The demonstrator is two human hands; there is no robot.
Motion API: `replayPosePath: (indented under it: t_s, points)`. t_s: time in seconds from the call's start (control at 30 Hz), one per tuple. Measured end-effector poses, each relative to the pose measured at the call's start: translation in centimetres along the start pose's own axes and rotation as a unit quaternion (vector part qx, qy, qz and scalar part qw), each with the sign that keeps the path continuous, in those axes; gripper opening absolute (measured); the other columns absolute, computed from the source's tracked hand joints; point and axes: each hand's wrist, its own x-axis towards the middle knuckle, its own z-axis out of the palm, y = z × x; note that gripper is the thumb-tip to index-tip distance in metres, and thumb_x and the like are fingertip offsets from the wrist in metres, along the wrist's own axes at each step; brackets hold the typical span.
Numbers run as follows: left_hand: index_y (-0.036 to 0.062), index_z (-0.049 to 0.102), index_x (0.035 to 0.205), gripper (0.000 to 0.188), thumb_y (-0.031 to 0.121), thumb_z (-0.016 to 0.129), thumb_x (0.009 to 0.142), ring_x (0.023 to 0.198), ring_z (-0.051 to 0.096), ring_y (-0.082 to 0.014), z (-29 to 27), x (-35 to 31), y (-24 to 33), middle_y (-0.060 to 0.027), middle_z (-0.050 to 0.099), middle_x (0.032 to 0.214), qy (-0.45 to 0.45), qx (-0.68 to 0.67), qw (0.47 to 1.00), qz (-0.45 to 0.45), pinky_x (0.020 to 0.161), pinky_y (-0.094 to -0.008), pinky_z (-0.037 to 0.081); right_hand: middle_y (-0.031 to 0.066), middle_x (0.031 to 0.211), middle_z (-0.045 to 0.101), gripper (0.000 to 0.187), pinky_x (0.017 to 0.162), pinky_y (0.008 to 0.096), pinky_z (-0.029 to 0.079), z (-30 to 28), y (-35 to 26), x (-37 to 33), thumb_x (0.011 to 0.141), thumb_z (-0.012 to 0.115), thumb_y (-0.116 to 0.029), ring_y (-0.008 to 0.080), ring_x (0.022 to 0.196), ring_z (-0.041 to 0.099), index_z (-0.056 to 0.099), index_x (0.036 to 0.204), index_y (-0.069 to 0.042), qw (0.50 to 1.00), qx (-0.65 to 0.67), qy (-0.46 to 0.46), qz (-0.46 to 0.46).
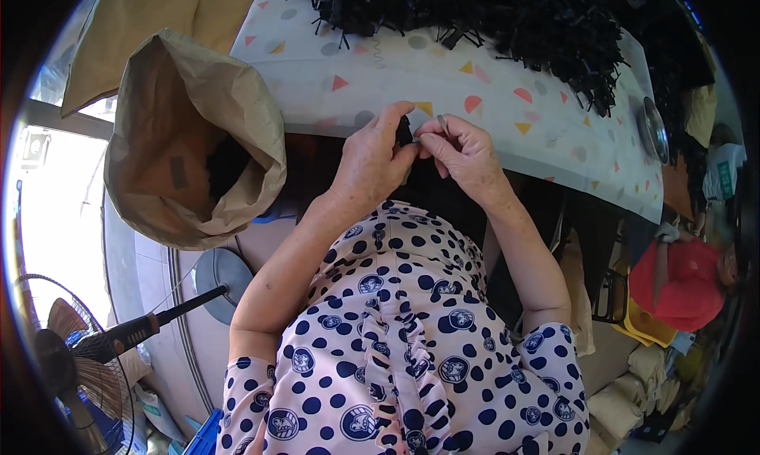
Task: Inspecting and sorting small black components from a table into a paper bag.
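L hand (372, 158) grips small black part (405, 130); R hand (463, 156) pinches thin metal bit (443, 123) just beside. Best: push straight, hold tight.

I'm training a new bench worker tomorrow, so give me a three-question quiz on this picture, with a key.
1. True or false: the left hand and the right hand meet at the near edge of the table.
2. Where is the open brown paper sack?
A. on the person's left
B. on the person's right
C. on top of the table
3. Fill in: at the table's far side lies a heap of small ____ parts.

Key
1. True; both pinch a small black part between them.
2. A
3. black
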Motion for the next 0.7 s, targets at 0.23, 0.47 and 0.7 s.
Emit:
replayPosePath:
  t_s: [0.23, 0.47, 0.7]
  points:
    - [0.0092, 0.047, 0.124, 0.047, 0.002, 0.06, 0.079, 0.067, 0.061, -0.0282, 2.0, -0.4, -1.0, -0.0181, 0.061, 0.083, 0.047, 0.099, 0.985, 0.132, 0.066, -0.0337, 0.049, -0.001, 0.07, 0.056, 0.007, 0.047, 0.0171, 0.038, 0.7, 2.2, -0.4, 0.092, 0.059, -0.009, 0.0038, 0.059, 0.051, 0.059, 0.094, -0.002, 0.999, 0.043, 0.007, 0.009]
    - [0.0055, 0.046, 0.126, 0.043, -0.005, 0.054, 0.085, 0.072, 0.06, -0.0117, 1.2, -0.8, -0.7, -0.0052, 0.058, 0.085, -0.055, -0.141, 0.986, -0.066, 0.065, -0.0243, 0.05, -0.0009, 0.069, 0.051, 0.023, 0.047, 0.0183, 0.035, 0.6, 3.3, -1.8, 0.1, 0.047, -0.024, 0.0047, 0.056, 0.044, 0.055, 0.101, -0.003, 0.997, 0.049, 0.025, -0.046]
    - [0.0043, 0.041, 0.122, 0.04, -0.006, 0.053, 0.084, 0.074, 0.06, -0.0097, 1.6, -1.2, 0.1, -0.0052, 0.057, 0.084, -0.08, -0.191, 0.974, -0.094, 0.065, -0.0222, 0.05, -0.0006, 0.07, 0.05, 0.023, 0.056, 0.0207, 0.039, 1.3, 3.8, -2.6, 0.101, 0.043, -0.021, 0.0057, 0.06, 0.044, 0.053, 0.099, -0.001, 0.996, -0.047, 0.022, -0.078]
